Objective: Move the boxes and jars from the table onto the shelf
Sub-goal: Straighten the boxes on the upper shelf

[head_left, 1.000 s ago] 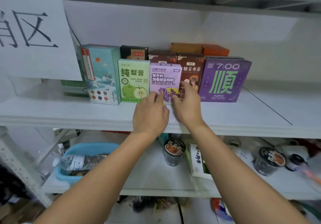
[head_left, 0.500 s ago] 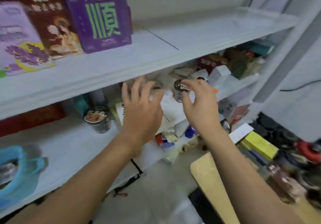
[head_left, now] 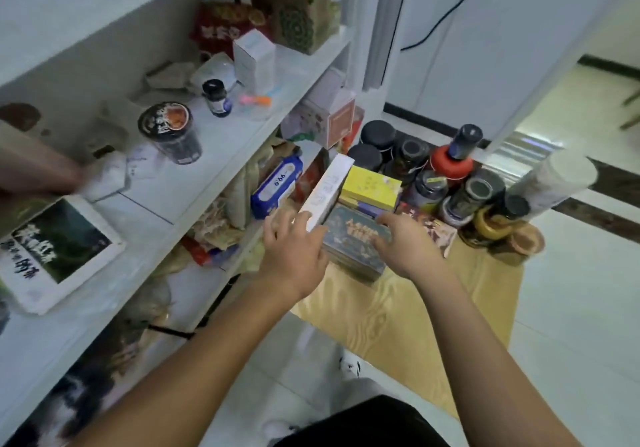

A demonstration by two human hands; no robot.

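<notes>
On the low wooden table [head_left: 398, 311] lies a dark blue-green box [head_left: 353, 244]. A long white box [head_left: 329, 190] leans beside it, and a yellow box [head_left: 372, 186] sits on a stack behind. Several dark jars [head_left: 427, 188] crowd the table's far end. My left hand [head_left: 294, 252] is at the dark box's left edge, its fingers touching the near end of the white box. At the right edge is my right hand [head_left: 407, 250], with bent fingers resting on the box top. The box lies flat on the table. To the left runs the white shelf [head_left: 221, 155].
The shelf board holds a black cup [head_left: 171, 133], a small dark bottle [head_left: 216, 98], a white carton [head_left: 254, 60] and loose papers. A blue wipes pack [head_left: 277, 186] and bags fill the level below. A red-collared bottle [head_left: 452, 162] and a clear tube [head_left: 550, 186] stand among the jars.
My view has swung from the upper shelf down and right to the table. Both hands left the purple box on the shelf and came down either side of the dark box.
</notes>
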